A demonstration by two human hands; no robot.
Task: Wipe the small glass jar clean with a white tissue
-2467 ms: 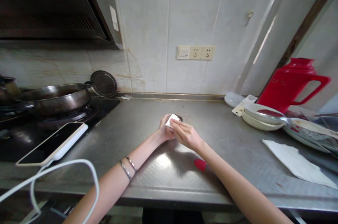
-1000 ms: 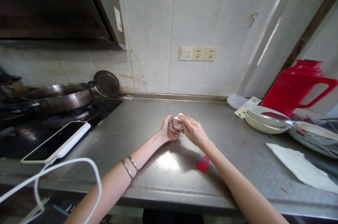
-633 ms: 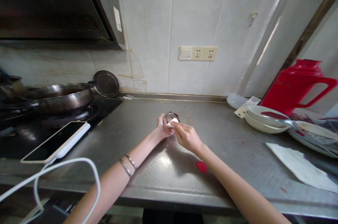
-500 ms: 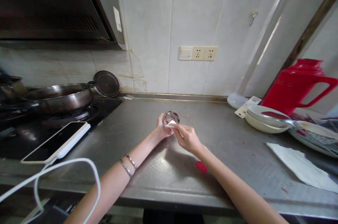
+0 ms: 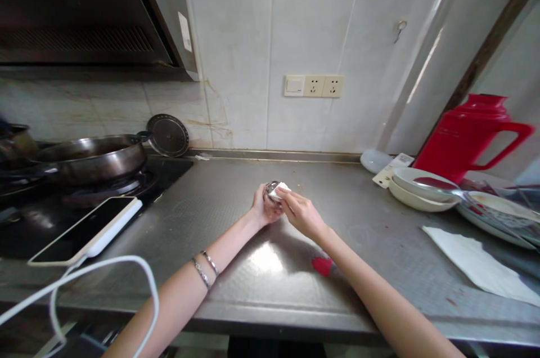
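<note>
My left hand is wrapped round a small clear glass dish with a dark, shiny rim, held over the middle of the metal counter. Pinched in the fingers of my right hand is a folded white tissue, which lies against the dish's rim on its right side. The fingers hide much of the dish, and its inside is hard to see. Below my right wrist, a red spot shows on the counter.
Left, a phone with a white cable lies by the stove, where a steel pan sits. Right, stacked bowls, plates and a red thermos jug stand near a white paper sheet. The steel counter runs between.
The dish has tilted in my left hand, so its opening shows less. My right hand has moved the tissue slightly up and right, onto the rim. The view has shifted a little.
</note>
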